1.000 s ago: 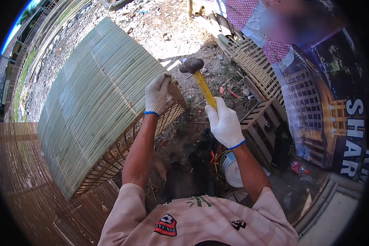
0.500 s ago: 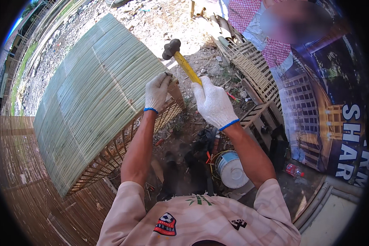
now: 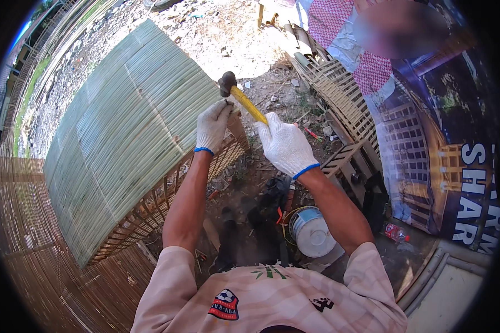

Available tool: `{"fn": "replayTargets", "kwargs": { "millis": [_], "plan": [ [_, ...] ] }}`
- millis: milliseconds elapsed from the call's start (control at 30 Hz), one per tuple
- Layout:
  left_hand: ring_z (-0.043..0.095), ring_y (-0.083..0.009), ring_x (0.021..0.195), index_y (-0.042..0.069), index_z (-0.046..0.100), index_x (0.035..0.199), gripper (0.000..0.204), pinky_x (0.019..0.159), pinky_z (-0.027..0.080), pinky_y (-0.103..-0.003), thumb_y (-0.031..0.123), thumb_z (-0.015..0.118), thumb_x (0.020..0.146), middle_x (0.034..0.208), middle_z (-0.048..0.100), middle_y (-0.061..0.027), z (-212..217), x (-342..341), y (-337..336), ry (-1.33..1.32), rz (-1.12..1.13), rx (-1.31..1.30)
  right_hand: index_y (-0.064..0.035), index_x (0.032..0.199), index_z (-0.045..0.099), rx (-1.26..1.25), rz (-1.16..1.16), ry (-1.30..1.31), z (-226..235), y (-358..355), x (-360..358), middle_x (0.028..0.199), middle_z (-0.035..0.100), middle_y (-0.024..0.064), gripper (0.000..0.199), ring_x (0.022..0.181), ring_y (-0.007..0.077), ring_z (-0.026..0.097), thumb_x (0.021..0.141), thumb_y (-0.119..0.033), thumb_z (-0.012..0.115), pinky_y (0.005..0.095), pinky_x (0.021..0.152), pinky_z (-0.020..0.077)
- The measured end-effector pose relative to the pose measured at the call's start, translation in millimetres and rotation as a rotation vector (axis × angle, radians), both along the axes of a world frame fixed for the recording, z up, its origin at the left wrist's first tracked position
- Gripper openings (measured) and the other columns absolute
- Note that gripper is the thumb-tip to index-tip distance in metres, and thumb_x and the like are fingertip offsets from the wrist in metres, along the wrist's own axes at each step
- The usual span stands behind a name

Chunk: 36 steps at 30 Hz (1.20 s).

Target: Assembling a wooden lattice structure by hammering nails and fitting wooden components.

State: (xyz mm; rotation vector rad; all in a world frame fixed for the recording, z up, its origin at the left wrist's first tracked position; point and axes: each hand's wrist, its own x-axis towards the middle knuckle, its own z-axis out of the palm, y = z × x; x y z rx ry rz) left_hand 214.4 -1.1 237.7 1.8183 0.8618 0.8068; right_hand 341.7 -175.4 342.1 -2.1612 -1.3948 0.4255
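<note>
A round white bucket (image 3: 312,233) stands on the dirt ground (image 3: 244,39) just below the person's right forearm, its pale top facing up; what it holds cannot be told. Near it to the right, a small clear bottle with a red label (image 3: 395,233) lies on its side. Further right hangs a large dark banner (image 3: 455,166) with white block letters and a printed picture of lattice frames.

The right hand (image 3: 286,145), in a white knit glove with a blue cuff, has its fingers closed around the yellow handle of a hammer (image 3: 244,100), whose dark head is raised up and to the left, above the left hand. The left hand (image 3: 212,126), gloved the same way, rests its curled fingers on the upper corner of a large green bamboo slat panel (image 3: 122,133), which leans over a woven bamboo lattice frame (image 3: 150,216). Whether those fingers pinch anything small cannot be told.

More bamboo lattice pieces (image 3: 339,94) lie beyond the hammer, beside another person in a red checked garment (image 3: 366,69).
</note>
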Motion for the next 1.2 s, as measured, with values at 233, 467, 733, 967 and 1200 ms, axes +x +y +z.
{"fn": "replayTargets", "kwargs": {
  "millis": [233, 467, 733, 967, 1200],
  "plan": [
    [0.069, -0.0134, 0.090, -0.002, 0.072, 0.116, 0.025, 0.082, 0.054, -0.031, 0.016, 0.065, 0.101, 0.098, 0.076, -0.0126, 4.8, 3.0, -2.0, 0.063, -0.030, -0.036, -0.0024, 0.104, 0.054, -0.115, -0.010, 0.003, 3.2, 5.5, 7.8, 0.069, 0.066, 0.0270, 0.034, 0.070, 0.0487, 0.069, 0.106, -0.037, 0.052, 0.0609, 0.062, 0.0520],
    [0.070, -0.0192, 0.085, -0.001, 0.073, 0.113, 0.024, 0.079, 0.054, -0.033, 0.016, 0.066, 0.099, 0.097, 0.075, -0.0151, 11.3, 5.0, -7.0, 0.066, -0.016, 0.030, -0.0034, 0.106, 0.052, 0.132, -0.024, -0.069, 2.5, -3.2, -0.4, 0.064, 0.066, 0.0221, 0.027, 0.065, 0.0449, 0.069, 0.107, -0.031, 0.052, 0.0576, 0.057, 0.0513],
    [0.071, -0.0206, 0.086, -0.002, 0.072, 0.113, 0.024, 0.079, 0.054, -0.033, 0.016, 0.065, 0.099, 0.098, 0.075, -0.0150, 8.0, 1.6, -3.1, 0.026, -0.031, 0.091, -0.0039, 0.107, 0.052, 0.111, -0.006, -0.006, 14.7, 0.2, -2.5, 0.066, 0.065, 0.0258, 0.028, 0.067, 0.0465, 0.069, 0.107, -0.032, 0.052, 0.0579, 0.058, 0.0522],
    [0.071, -0.0195, 0.086, -0.002, 0.072, 0.113, 0.024, 0.079, 0.054, -0.032, 0.015, 0.065, 0.099, 0.098, 0.074, -0.0143, 2.0, -3.8, 0.6, 0.080, -0.038, 0.097, -0.0032, 0.106, 0.054, -0.065, 0.027, -0.075, 17.9, 9.1, 0.6, 0.071, 0.067, 0.0266, 0.032, 0.070, 0.0466, 0.070, 0.106, -0.035, 0.053, 0.0584, 0.060, 0.0532],
    [0.072, -0.0180, 0.089, -0.001, 0.074, 0.113, 0.024, 0.081, 0.055, -0.032, 0.015, 0.065, 0.099, 0.100, 0.075, -0.0133, 6.5, 2.0, -5.5, 0.106, -0.046, 0.034, -0.0034, 0.108, 0.052, -0.121, -0.016, -0.125, -13.5, 9.1, 9.9, 0.066, 0.064, 0.0274, 0.031, 0.068, 0.0486, 0.067, 0.106, -0.034, 0.055, 0.0588, 0.058, 0.0510]
  ]
}}
